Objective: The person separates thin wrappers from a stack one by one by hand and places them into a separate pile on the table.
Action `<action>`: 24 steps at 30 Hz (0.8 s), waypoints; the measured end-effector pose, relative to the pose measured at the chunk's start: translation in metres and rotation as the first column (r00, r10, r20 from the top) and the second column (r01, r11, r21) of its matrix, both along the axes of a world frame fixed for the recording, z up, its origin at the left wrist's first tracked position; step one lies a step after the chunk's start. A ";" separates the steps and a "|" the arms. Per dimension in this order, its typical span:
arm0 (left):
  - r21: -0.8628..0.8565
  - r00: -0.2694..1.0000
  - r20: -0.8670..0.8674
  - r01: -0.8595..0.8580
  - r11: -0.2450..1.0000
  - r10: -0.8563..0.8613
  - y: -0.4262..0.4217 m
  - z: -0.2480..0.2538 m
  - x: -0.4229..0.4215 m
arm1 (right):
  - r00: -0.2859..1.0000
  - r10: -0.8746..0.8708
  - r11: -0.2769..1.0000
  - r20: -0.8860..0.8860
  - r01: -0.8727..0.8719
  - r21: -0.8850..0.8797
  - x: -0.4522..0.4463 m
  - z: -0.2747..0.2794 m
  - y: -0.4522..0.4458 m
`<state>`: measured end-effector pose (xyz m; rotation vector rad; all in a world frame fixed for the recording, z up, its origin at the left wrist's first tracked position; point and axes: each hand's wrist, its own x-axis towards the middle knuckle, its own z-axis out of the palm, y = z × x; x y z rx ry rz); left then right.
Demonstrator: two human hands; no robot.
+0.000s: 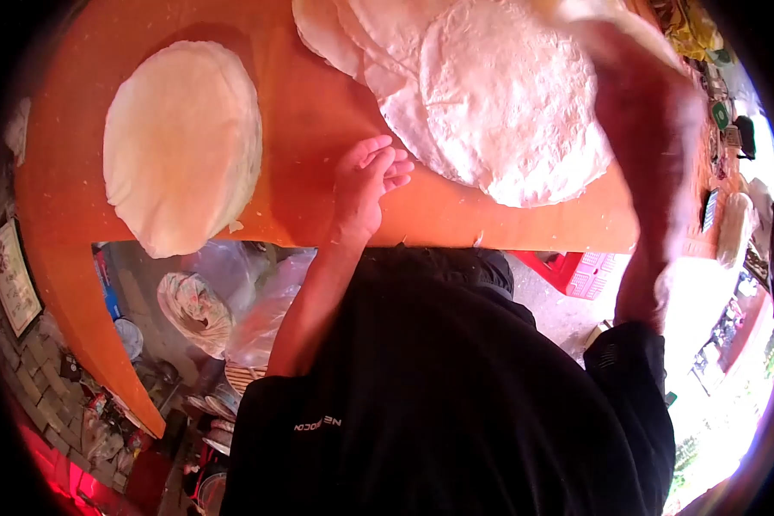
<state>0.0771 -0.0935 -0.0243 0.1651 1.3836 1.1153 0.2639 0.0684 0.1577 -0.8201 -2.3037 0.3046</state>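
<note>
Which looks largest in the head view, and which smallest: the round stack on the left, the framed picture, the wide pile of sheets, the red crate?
1. Wide pile of sheets
2. Round stack
Framed picture and red crate: smallest, too alike to rank.

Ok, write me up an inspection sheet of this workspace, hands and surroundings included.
Surface: orange table, pale flecks scattered on it.
Job's things: smooth round stack at left, jutting past the near edge; wrinkled sheets overlapping at top.
Clutter: plastic bags and red crate below table level.
Hands: left hand empty, fingers loosely curled; right hand blurred near the wrinkled sheets, grip unclear.
Cables: nothing seen.
Surroundings: paving at left, bright light at right.
</note>
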 end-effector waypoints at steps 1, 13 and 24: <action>-0.002 1.000 0.002 -0.003 1.000 0.003 0.001 0.000 0.002 | 0.962 -0.116 0.993 0.248 0.121 -0.003 0.004 -0.022 -0.005; 0.033 0.988 0.041 0.150 0.988 -0.151 0.026 0.000 0.036 | 0.901 -0.136 0.983 0.412 0.072 0.166 0.030 -0.049 -0.005; -0.010 0.919 0.369 0.151 0.988 -0.136 0.014 -0.015 0.059 | 0.910 -0.049 0.989 0.412 0.101 -0.107 0.104 -0.125 -0.044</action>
